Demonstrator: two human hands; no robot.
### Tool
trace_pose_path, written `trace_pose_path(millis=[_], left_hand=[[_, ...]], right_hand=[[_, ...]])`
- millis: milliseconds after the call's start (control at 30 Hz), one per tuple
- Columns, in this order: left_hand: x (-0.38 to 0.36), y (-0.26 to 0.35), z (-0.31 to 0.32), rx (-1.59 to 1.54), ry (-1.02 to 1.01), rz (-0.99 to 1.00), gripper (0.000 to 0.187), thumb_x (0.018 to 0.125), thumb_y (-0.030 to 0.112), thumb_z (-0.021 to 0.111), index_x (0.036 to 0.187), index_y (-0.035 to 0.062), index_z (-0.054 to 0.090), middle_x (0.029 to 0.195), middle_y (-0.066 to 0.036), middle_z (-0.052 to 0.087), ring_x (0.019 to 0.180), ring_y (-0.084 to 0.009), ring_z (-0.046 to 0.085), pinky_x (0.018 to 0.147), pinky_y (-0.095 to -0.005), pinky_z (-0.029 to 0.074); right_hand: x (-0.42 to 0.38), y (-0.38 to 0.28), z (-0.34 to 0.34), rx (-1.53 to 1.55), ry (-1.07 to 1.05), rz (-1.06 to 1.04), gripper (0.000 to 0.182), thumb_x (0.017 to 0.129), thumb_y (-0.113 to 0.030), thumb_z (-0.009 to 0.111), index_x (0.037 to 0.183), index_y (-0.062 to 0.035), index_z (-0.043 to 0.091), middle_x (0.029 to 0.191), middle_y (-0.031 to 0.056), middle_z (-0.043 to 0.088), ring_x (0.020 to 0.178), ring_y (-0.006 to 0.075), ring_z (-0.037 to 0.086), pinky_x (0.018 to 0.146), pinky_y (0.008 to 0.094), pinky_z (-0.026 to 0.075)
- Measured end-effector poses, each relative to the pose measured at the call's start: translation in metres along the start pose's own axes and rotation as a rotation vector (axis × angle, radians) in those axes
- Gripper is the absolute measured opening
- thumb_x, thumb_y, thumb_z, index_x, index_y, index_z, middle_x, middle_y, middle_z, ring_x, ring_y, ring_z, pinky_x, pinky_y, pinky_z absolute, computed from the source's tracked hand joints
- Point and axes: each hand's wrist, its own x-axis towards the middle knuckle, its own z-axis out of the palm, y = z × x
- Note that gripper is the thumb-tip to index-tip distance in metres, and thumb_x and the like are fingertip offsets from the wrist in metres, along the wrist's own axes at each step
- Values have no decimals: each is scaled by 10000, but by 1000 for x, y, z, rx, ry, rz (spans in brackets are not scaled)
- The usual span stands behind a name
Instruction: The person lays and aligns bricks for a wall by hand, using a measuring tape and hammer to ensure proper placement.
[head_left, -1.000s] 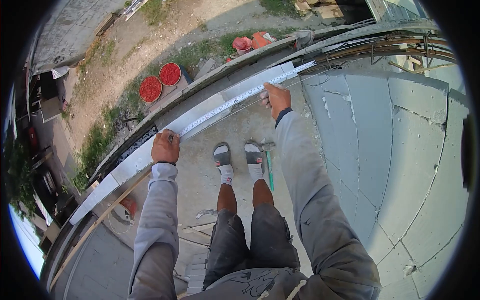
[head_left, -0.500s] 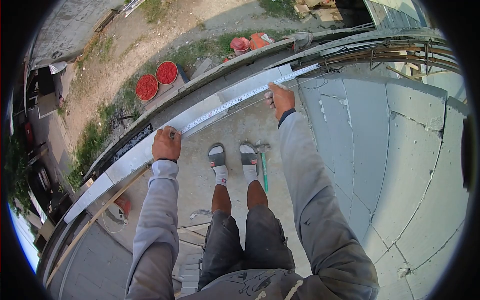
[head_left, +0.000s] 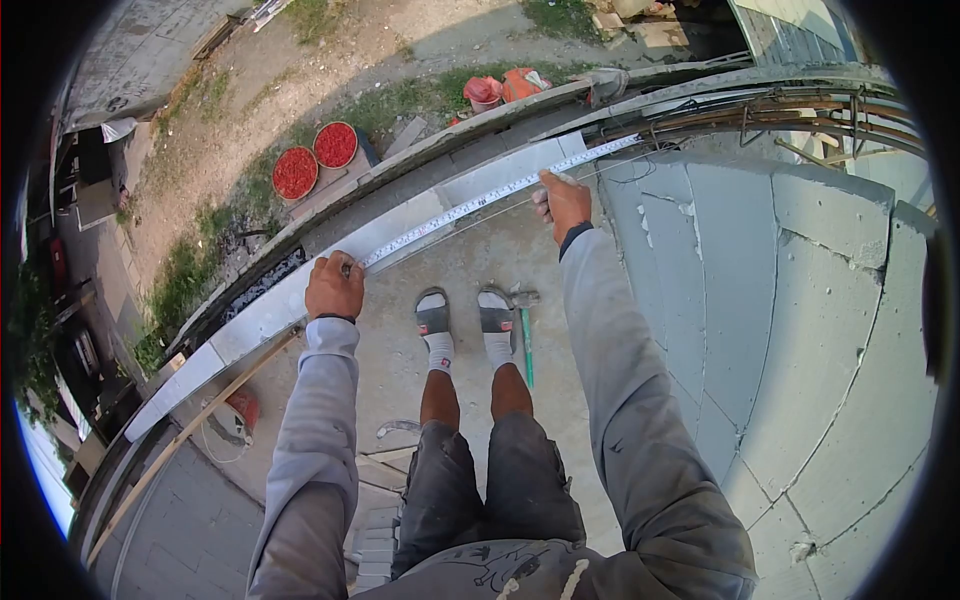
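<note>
Left hand (head_left: 335,286) closed around near end of long white measuring tape with printed markings (head_left: 450,213), knuckles over pale grey block ledge (head_left: 270,312). Right hand (head_left: 564,203) pinching tape farther along, thumb and forefinger at its edge, other fingers curled. Tape stretched straight along ledge, far end reaching beyond pale blocks to rusty brown steel bars (head_left: 780,108). Green-handled hammer (head_left: 527,340) on grey concrete floor (head_left: 460,265), just beside person's right foot (head_left: 495,312). Two round containers of red contents (head_left: 295,173) on ground past ledge, side by side.
</note>
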Motion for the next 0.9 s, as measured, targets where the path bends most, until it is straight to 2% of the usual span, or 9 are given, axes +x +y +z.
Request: trace_pose_path(millis=[600, 667, 900], left_hand=[[3, -3, 0, -36, -23, 45, 160, 796, 233, 637, 846, 86, 600, 861, -147, 589, 837, -312, 587, 741, -403, 463], [2, -5, 2, -26, -22, 12, 155, 797, 255, 643, 860, 119, 603, 885, -128, 583, 859, -323, 583, 735, -415, 465], [4, -8, 5, -6, 2, 61, 151, 793, 241, 644, 852, 110, 598, 884, -122, 580, 843, -316, 583, 723, -415, 465]], right_hand=[[-3, 4, 3, 6, -3, -7, 216, 853, -234, 581, 884, -22, 608, 606, 72, 597, 408, 118, 486, 358, 258, 329], [-2, 7, 2, 33, -12, -22, 214, 852, -240, 578, 867, -28, 606, 601, 71, 595, 404, 116, 481, 358, 260, 331], [-4, 4, 3, 58, -3, -18, 210, 848, -228, 585, 885, -23, 609, 587, 64, 587, 398, 114, 469, 362, 260, 336]])
